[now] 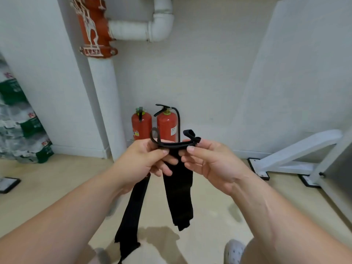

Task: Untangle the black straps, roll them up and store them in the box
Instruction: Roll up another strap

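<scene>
We hold the black straps (178,193) up in front of us with both hands, above the pale floor (57,178). Our left hand (144,157) has its thumb and curled fingers closed on the tangle from the left. Our right hand (211,162) pinches it from the right between thumb and fingertips. The two hands are nearly touching.

Between them a narrow black band (177,144) runs roughly level, just above the thumbs. It ends in a small loop sticking up past the left hand and a folded loop past the right hand. From the grip, one wide strap hangs straight down between our hands, its lower end free in the air. A second wide length (131,212) falls from under the left hand, slanting down and to the left toward the bottom of the view. How the pieces are joined inside our grip we cannot tell.

Beyond the hands, two red fire extinguishers (167,126) stand side by side against the white wall. Just left of them rises a white pipe (103,103) with a red fitting (93,25) higher up. Shrink-wrapped packs (19,130) lean at the far left, and a white metal frame (297,155) stands on the floor at the right. A white perforated clog (235,250) shows at the bottom edge.
</scene>
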